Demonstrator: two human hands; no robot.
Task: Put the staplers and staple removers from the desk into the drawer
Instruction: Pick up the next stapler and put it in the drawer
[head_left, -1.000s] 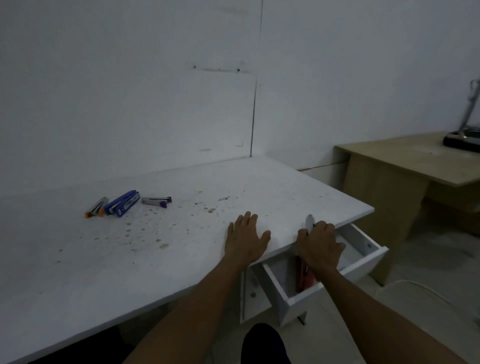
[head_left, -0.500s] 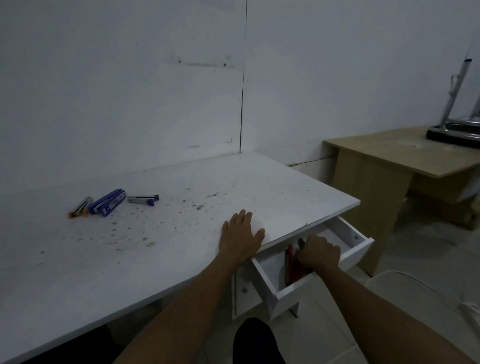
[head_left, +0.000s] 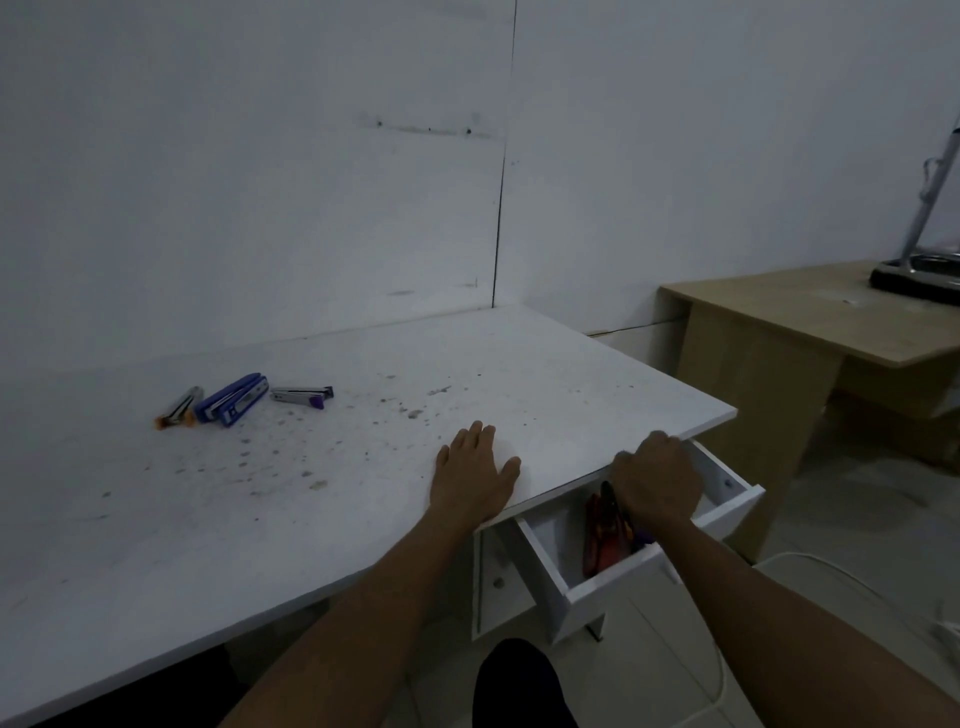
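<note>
Three items lie together at the left of the white desk (head_left: 545, 379): a silver staple remover with orange tips (head_left: 176, 409), a blue stapler (head_left: 232, 399) and a small silver stapler with a purple end (head_left: 302, 395). The white drawer (head_left: 618, 578) under the desk's right front edge stands pulled out. Inside it lie a red item (head_left: 597, 525) and something purple (head_left: 641, 538). My left hand (head_left: 475, 478) rests flat on the desk edge, fingers apart, holding nothing. Above the open drawer, my right hand (head_left: 657, 475) has its fingers curled under and hidden.
A wooden table (head_left: 810, 317) stands to the right, with a black-based metal stand (head_left: 917, 275) on it. A white cable (head_left: 810, 566) runs over the floor near the drawer. White walls meet behind the desk. A second drawer front (head_left: 498, 582) sits shut below.
My right hand went from the desk edge, where it held a silver item, down into the drawer, and now sits slightly higher over it. The left hand stayed flat.
</note>
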